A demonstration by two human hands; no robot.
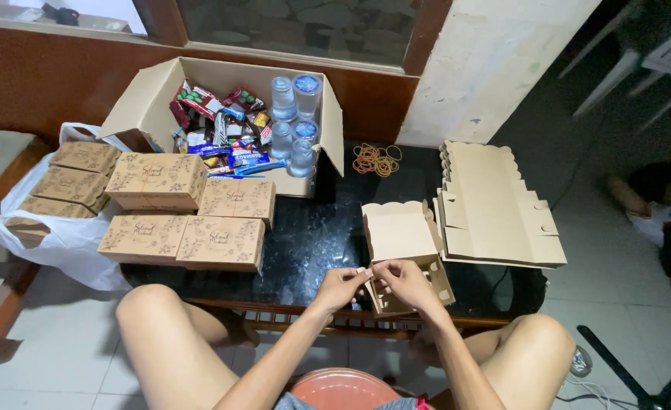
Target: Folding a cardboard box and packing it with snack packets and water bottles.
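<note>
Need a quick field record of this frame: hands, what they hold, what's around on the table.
left hand: pinching a flap of the half-folded box
right hand: gripping the same box's near edge
flat blanks: stacked right of it
folded boxes: piled at left
open carton: holds snacks and water cups
rubber bands: loose on the dark table

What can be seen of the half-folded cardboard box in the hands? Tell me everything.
The half-folded box is plain brown cardboard, unprinted on the faces that show, with a scalloped top edge and slotted tabs along its right side. It is open and not yet closed up, lying on the dark glossy table at its near edge, beside the stack of flat blanks. The left hand and right hand pinch its near flap with their fingers.
</note>
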